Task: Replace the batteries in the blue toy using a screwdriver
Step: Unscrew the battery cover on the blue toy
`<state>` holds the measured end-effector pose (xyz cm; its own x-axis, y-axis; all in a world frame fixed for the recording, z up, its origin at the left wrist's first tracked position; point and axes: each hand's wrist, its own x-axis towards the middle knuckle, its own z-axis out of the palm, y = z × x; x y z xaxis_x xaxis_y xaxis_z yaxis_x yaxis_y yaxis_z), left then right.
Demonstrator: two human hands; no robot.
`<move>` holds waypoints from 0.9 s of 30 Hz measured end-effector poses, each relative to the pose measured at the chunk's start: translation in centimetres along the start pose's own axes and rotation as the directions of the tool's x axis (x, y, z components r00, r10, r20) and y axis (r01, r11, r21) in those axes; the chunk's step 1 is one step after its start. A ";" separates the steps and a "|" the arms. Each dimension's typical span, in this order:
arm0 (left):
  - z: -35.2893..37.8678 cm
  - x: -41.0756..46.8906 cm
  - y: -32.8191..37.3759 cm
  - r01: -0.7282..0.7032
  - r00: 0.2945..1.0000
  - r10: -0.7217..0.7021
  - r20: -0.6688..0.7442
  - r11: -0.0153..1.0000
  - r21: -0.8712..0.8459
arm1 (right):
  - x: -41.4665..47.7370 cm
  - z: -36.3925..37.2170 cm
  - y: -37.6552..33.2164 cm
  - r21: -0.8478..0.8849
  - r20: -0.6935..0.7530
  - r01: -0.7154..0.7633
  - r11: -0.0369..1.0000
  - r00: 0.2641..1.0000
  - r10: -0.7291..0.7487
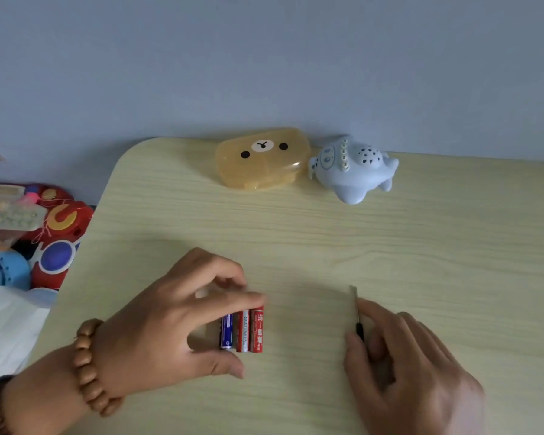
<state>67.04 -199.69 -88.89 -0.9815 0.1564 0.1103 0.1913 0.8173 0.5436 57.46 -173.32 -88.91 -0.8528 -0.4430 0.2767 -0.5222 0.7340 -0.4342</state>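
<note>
Here, two hands work over a pale wood-grain table (pixel 421 246). The left hand (pixel 176 315) is curled around three batteries (pixel 242 329), one blue and two red. They lie side by side, touching one another, on the near part of the table. The fingertips press their far ends and the thumb closes on the near ends. One bracelet of wooden beads (pixel 88 365) circles that wrist.

The right hand (pixel 405 356) rests lower right, well apart from the batteries. Its thumb and forefinger pinch a single small screwdriver (pixel 357 312) by its dark handle. The thin shaft points away from the person, its tip just above or on the table; I cannot tell which.

The one blue toy (pixel 352 171), a rounded pale-blue animal figure with a row of four small buttons, sits at the far edge of the table, against the wall, untouched by either hand. Just beside it on the left, touching or nearly so, lies one translucent yellow case (pixel 263 158) with a bear face on its lid.

Off the table's left edge is a heap of red and blue plastic toys (pixel 54 233), too jumbled to count, with a white cloth (pixel 10 328) below them.
</note>
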 end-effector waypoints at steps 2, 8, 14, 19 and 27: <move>0.2 -0.2 0.0 -0.005 1.000 0.005 -0.026 1.000 0.011 | -0.4 0.0 -0.1 0.021 0.002 -0.023 1.000 1.000 0.023; 1.4 0.2 1.1 -0.037 0.997 0.046 -0.058 0.989 0.141 | -1.5 -0.2 -0.1 -0.005 0.038 -0.037 0.999 0.999 0.037; 1.2 -1.0 1.4 -0.011 0.994 0.019 -0.111 0.998 0.070 | -2.3 -1.0 -0.2 -0.003 0.024 -0.011 1.000 1.000 0.011; 1.0 -2.7 1.5 0.027 0.991 -0.021 -0.133 0.999 0.040 | -3.2 -1.3 0.8 -0.034 -0.040 -0.025 0.999 0.999 0.023; 0.9 -3.3 1.6 0.058 0.991 -0.054 -0.122 0.998 0.031 | -2.5 -0.7 1.7 -0.045 -0.046 0.024 0.999 0.999 -0.026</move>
<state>70.62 -198.38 -89.18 -0.9824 0.0433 0.1817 0.1338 0.8417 0.5232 58.76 -170.57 -89.71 -0.8374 -0.4379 0.3270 -0.5416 0.7453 -0.3888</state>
